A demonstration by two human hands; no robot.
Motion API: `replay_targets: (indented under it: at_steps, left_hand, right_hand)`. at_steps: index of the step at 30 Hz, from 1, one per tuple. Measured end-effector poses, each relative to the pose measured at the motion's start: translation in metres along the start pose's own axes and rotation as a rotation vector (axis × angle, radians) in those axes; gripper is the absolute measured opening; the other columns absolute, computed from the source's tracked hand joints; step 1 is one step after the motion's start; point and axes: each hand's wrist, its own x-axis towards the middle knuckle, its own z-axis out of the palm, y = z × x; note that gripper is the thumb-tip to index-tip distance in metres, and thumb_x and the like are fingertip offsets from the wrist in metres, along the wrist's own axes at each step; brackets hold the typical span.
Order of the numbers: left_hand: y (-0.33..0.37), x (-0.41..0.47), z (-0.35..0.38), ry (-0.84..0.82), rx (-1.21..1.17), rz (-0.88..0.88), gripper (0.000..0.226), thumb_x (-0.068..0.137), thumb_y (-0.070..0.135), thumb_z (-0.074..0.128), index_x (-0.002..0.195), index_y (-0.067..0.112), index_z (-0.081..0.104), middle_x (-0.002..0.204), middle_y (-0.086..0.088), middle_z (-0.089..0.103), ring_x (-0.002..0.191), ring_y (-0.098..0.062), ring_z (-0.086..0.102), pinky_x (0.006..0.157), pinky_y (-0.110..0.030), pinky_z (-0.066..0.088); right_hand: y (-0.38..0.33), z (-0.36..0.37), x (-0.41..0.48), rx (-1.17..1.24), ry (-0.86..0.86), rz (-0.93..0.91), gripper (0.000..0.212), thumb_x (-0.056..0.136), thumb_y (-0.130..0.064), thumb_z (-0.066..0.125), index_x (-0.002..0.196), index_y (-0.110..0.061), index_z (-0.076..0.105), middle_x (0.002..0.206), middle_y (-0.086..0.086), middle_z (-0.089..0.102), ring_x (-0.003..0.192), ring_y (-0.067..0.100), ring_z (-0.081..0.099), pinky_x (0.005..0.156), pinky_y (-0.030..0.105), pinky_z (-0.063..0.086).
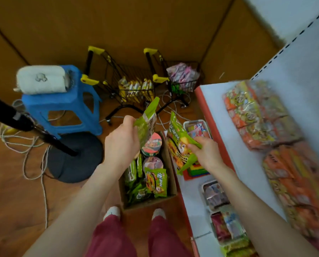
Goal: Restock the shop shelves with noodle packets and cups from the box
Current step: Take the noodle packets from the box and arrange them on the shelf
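- Two green noodle packets are up out of the box, one in each hand, so you appear to be mid-carry between box and shelf.
- Your left hand [121, 140] has its fingers curled round the first packet [145, 125], which is held edge-on above the far end of the box.
- Your right hand [207, 153] pinches the second packet [179, 141] by its right edge, printed face up, just left of the shelf's red edge.
- Down on the floor, the cardboard box [147, 204] sits just beyond your feet. It holds more loose green packets [156, 182] and two noodle cups [152, 144] at its far end (lids upward).
- To the right is the white shelf [229, 127]. Orange multipacks [253, 115], blurred, lie along its right side, and the left strip is bare.
- Next, I judge, you swing both packets right and lay them flat on that bare strip, letting go of one at a time.
- Each packet is glossy bright-green film with an orange noodle picture and a small cartoon figure. It is probably light and slippery.
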Motion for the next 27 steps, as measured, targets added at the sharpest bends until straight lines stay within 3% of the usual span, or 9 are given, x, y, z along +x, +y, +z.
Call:
replay_targets:
  at_steps: [5, 10, 12, 15, 18, 20, 23, 26, 27]
  left_hand:
    - [0.016, 0.03, -0.073, 0.069, -0.076, 0.217, 0.015, 0.092, 0.01, 0.05, 0.103, 0.0, 0.054, 0.067, -0.015, 0.06, 0.06, -0.039, 0.06, 0.051, -0.032, 0.032]
    - [0.039, 0.058, -0.136, 0.144, -0.156, 0.406, 0.015, 0.094, 0.012, 0.049, 0.103, 0.002, 0.055, 0.058, 0.001, 0.046, 0.046, -0.027, 0.049, 0.039, -0.02, 0.021]
    - [0.053, 0.067, -0.155, 0.159, -0.197, 0.437, 0.017, 0.095, 0.014, 0.047, 0.106, 0.004, 0.055, 0.063, 0.003, 0.046, 0.05, -0.02, 0.043, 0.041, -0.022, 0.022]
    - [0.077, 0.079, -0.179, 0.186, -0.299, 0.483, 0.017, 0.095, 0.015, 0.046, 0.107, 0.006, 0.054, 0.069, 0.003, 0.05, 0.058, -0.024, 0.05, 0.051, -0.028, 0.03]
    - [0.105, 0.093, -0.197, 0.211, -0.396, 0.502, 0.017, 0.095, 0.016, 0.045, 0.107, 0.008, 0.054, 0.062, 0.009, 0.046, 0.057, -0.018, 0.045, 0.053, -0.029, 0.029]
    - [0.124, 0.101, -0.208, 0.221, -0.471, 0.516, 0.017, 0.096, 0.017, 0.045, 0.107, 0.008, 0.054, 0.06, 0.012, 0.043, 0.057, -0.02, 0.044, 0.058, -0.031, 0.032]
    - [0.153, 0.11, -0.222, 0.245, -0.569, 0.544, 0.017, 0.096, 0.016, 0.045, 0.106, 0.006, 0.055, 0.068, 0.006, 0.049, 0.064, -0.021, 0.047, 0.062, -0.032, 0.035]
    - [0.181, 0.119, -0.233, 0.286, -0.65, 0.577, 0.016, 0.096, 0.013, 0.045, 0.106, 0.005, 0.055, 0.081, 0.002, 0.051, 0.071, -0.016, 0.046, 0.065, -0.026, 0.031]
    - [0.191, 0.122, -0.235, 0.298, -0.665, 0.585, 0.016, 0.096, 0.012, 0.045, 0.106, 0.004, 0.055, 0.083, 0.001, 0.051, 0.072, -0.015, 0.045, 0.064, -0.023, 0.029]
  right_hand:
    - [-0.064, -0.053, -0.023, -0.059, 0.152, -0.002, 0.024, 0.087, -0.015, 0.061, 0.101, 0.004, 0.066, 0.098, 0.018, 0.066, 0.099, 0.031, 0.058, 0.07, 0.029, 0.03]
    - [-0.109, -0.101, -0.051, -0.116, 0.302, -0.004, 0.022, 0.087, -0.013, 0.061, 0.099, 0.005, 0.066, 0.095, 0.019, 0.066, 0.094, 0.031, 0.059, 0.064, 0.028, 0.026]
    - [-0.122, -0.122, -0.062, -0.144, 0.356, -0.017, 0.022, 0.086, -0.011, 0.062, 0.1, 0.004, 0.066, 0.098, 0.02, 0.067, 0.096, 0.031, 0.059, 0.065, 0.026, 0.027]
    - [-0.14, -0.159, -0.078, -0.161, 0.453, -0.026, 0.023, 0.085, -0.009, 0.062, 0.105, 0.002, 0.067, 0.104, 0.019, 0.067, 0.098, 0.028, 0.059, 0.07, 0.028, 0.032]
    - [-0.154, -0.199, -0.094, -0.15, 0.548, -0.01, 0.018, 0.086, -0.008, 0.061, 0.097, 0.004, 0.068, 0.088, 0.018, 0.066, 0.079, 0.019, 0.052, 0.058, 0.022, 0.028]
    - [-0.162, -0.226, -0.102, -0.142, 0.625, -0.013, 0.015, 0.085, -0.008, 0.062, 0.093, 0.003, 0.069, 0.079, 0.014, 0.064, 0.073, 0.022, 0.052, 0.056, 0.021, 0.03]
    - [-0.169, -0.27, -0.109, -0.101, 0.758, -0.027, 0.014, 0.082, -0.009, 0.064, 0.092, -0.001, 0.07, 0.08, 0.01, 0.063, 0.081, 0.024, 0.056, 0.067, 0.028, 0.033]
    - [-0.175, -0.317, -0.111, 0.036, 0.859, -0.055, 0.003, 0.08, -0.008, 0.065, 0.08, -0.01, 0.068, 0.074, 0.009, 0.06, 0.076, 0.022, 0.056, 0.076, 0.043, 0.046]
    - [-0.178, -0.334, -0.111, 0.073, 0.893, -0.066, 0.009, 0.08, -0.006, 0.065, 0.076, -0.014, 0.066, 0.071, 0.008, 0.059, 0.073, 0.022, 0.057, 0.075, 0.043, 0.049]
